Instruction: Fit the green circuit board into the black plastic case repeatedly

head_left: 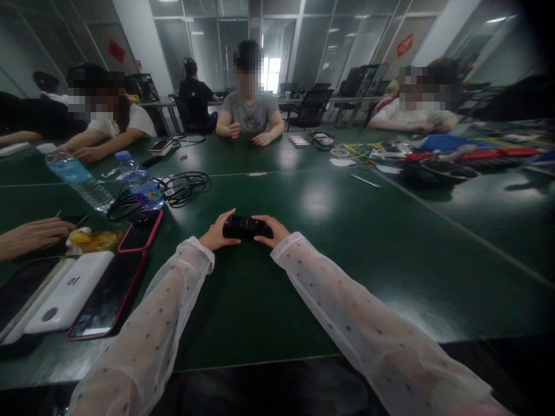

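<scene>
A small black device (246,227) with a dark display at its left part is held at the middle of the green table (260,323). My left hand (219,231) grips its left end between thumb and fingers. Around the right end, my right hand (272,230) is closed in the same way. Both forearms wear sheer white sleeves with dark dots. Whether the device touches the tabletop is hard to tell.
Left of my arms lie a red-edged phone (110,294), a white power bank (71,292), a pink-cased phone (141,231), bottles (141,182) and black cables (186,188). Another person's hand (37,234) rests at far left. Tools and cables (451,159) pile up at back right.
</scene>
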`<state>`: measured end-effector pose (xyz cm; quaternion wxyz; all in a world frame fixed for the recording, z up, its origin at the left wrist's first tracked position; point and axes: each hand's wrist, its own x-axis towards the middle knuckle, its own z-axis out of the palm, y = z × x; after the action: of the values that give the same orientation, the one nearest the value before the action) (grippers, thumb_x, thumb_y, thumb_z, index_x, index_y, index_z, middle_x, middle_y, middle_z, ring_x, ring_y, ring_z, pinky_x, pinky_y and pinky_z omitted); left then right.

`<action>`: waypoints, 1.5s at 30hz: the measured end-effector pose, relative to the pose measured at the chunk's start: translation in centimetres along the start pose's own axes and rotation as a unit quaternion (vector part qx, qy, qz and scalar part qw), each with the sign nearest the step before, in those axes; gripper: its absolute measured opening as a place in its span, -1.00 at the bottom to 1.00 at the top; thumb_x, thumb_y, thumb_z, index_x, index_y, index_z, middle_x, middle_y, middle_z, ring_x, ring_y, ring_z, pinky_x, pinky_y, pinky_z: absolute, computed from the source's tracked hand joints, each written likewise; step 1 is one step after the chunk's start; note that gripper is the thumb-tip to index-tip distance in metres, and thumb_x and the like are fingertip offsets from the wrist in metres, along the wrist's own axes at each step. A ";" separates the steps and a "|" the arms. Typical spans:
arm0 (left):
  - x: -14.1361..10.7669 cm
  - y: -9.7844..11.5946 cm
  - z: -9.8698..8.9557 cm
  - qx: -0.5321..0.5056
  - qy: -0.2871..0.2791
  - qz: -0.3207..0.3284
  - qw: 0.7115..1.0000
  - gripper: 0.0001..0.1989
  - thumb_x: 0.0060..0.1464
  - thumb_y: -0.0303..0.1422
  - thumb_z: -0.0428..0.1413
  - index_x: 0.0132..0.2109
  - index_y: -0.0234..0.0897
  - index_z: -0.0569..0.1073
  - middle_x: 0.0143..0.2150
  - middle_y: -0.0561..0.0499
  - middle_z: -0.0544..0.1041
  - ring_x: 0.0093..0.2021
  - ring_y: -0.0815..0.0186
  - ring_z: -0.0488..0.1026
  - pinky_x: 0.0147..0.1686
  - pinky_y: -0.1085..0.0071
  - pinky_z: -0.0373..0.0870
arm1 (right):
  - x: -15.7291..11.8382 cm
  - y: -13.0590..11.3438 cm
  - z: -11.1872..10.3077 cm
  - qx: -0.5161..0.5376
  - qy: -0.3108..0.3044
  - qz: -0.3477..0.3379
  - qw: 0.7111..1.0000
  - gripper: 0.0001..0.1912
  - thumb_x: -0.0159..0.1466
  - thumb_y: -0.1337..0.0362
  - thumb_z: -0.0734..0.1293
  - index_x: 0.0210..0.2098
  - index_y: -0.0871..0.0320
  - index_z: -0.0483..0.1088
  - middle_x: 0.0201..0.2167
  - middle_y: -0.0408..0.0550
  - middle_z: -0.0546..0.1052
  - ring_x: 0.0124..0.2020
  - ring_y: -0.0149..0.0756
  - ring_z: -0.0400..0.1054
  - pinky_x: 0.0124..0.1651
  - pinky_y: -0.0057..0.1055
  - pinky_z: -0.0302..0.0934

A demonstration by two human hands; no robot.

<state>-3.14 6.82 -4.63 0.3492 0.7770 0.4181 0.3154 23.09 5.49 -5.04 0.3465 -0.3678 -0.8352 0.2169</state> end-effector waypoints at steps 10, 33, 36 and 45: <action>0.0 0.6 -0.1 0.045 -0.009 -0.008 0.999 -0.04 -0.16 -0.10 0.34 0.33 -0.21 0.12 0.31 -0.24 0.23 0.30 -0.05 0.20 0.29 -0.05 0.01 | 0.0 0.1 0.1 0.001 -0.015 0.007 1.000 -0.30 0.12 0.30 0.45 0.20 -0.01 0.16 0.10 0.07 0.39 0.12 -0.07 0.33 0.12 0.03 0.24; -0.3 2.8 -0.9 0.024 -0.052 -0.043 0.997 -0.20 -0.13 -0.02 0.28 0.26 -0.09 0.29 0.21 -0.08 0.39 0.22 -0.05 0.31 0.24 -0.01 0.14 | -0.1 -1.4 0.2 0.011 0.000 -0.013 1.000 -0.33 0.04 0.45 0.44 0.10 -0.03 0.25 0.05 -0.03 0.42 0.07 -0.10 0.33 0.08 -0.02 0.26; -0.3 2.9 -1.0 0.019 -0.058 -0.048 0.997 -0.22 -0.12 0.01 0.26 0.25 -0.10 0.31 0.22 -0.08 0.39 0.22 -0.05 0.30 0.23 -0.02 0.14 | -0.1 -1.2 0.3 0.008 0.004 -0.014 1.000 -0.33 0.03 0.44 0.44 0.09 -0.05 0.25 0.04 -0.04 0.41 0.04 -0.10 0.33 0.06 -0.02 0.26; -0.3 2.8 -0.9 0.024 -0.053 -0.085 0.995 -0.30 -0.02 0.10 0.15 0.21 -0.11 0.35 0.22 -0.09 0.39 0.23 -0.06 0.28 0.24 -0.04 0.09 | -0.1 -1.4 0.2 0.004 0.004 -0.017 1.000 -0.35 0.04 0.44 0.44 0.09 -0.04 0.25 0.03 -0.04 0.41 0.04 -0.10 0.31 0.07 -0.03 0.26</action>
<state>-2.71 5.69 -1.91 0.3780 0.7622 0.4710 0.2329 22.35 4.49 -4.39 0.3547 -0.3530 -0.8392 0.2129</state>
